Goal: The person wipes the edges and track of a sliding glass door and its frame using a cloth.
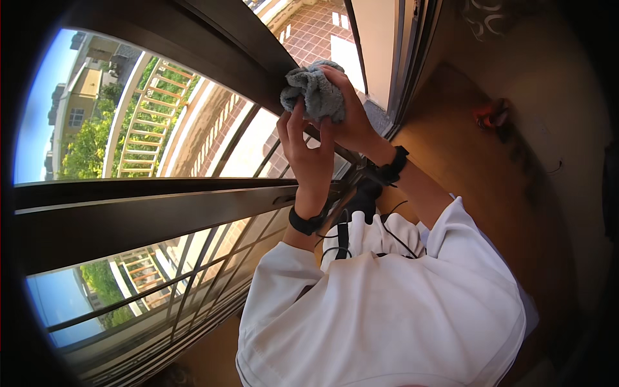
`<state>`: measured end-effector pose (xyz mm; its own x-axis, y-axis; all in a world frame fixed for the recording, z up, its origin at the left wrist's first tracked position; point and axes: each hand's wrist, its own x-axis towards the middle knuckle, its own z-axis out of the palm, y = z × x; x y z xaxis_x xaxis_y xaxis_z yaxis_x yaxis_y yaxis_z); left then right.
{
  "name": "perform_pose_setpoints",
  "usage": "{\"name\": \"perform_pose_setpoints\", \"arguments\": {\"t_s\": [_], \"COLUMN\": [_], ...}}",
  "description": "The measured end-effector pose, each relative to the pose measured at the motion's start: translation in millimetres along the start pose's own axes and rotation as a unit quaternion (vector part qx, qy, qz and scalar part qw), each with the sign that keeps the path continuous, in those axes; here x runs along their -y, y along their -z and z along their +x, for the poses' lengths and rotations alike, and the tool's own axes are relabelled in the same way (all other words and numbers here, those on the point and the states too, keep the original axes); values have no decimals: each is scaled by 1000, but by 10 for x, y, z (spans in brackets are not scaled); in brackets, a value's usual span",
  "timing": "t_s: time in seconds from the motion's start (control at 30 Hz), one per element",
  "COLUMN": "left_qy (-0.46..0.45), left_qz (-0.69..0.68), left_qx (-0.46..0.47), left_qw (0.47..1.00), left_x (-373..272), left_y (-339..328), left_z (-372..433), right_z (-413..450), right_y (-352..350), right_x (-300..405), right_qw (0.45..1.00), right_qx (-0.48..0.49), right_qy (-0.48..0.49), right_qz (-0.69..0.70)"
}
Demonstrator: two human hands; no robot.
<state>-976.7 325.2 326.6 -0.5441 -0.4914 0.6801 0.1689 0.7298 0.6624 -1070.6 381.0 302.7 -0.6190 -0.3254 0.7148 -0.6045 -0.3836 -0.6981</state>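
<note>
A crumpled grey-blue fluffy cloth [313,92] is bunched between my two hands, in front of the dark frame of a glass sliding door [232,53]. My right hand [350,116] grips it from the right, with fingers curled over its top. From below, my left hand [307,145] reaches up with bent fingers, its fingertips touching the cloth's lower edge. The palm-side contact of both hands is hidden. Black bands circle both wrists. Whether the cloth touches the door frame I cannot tell.
Another dark-framed door panel [145,217] with a recessed handle stands at the left. Beyond the glass lie a tiled balcony [314,29] and a white railing [150,116]. Metal door tracks run at the upper right. A blurred red object [491,116] is on the right, over the brown floor [449,159].
</note>
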Motion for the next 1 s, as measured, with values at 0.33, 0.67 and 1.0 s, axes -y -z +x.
{"name": "perform_pose_setpoints", "arguments": {"t_s": [0.33, 0.67, 1.0], "left_qy": [69, 111, 55], "left_qz": [36, -10, -196], "left_qx": [86, 80, 206], "left_qw": [993, 990, 957], "left_x": [461, 600, 267], "left_y": [-163, -385, -1910], "left_z": [-298, -482, 432], "right_z": [-317, -299, 273], "right_y": [242, 456, 1672], "right_x": [-582, -555, -801], "right_qw": [982, 967, 975], "right_qx": [109, 139, -60], "right_qy": [-151, -211, -115], "right_qz": [24, 28, -180]}}
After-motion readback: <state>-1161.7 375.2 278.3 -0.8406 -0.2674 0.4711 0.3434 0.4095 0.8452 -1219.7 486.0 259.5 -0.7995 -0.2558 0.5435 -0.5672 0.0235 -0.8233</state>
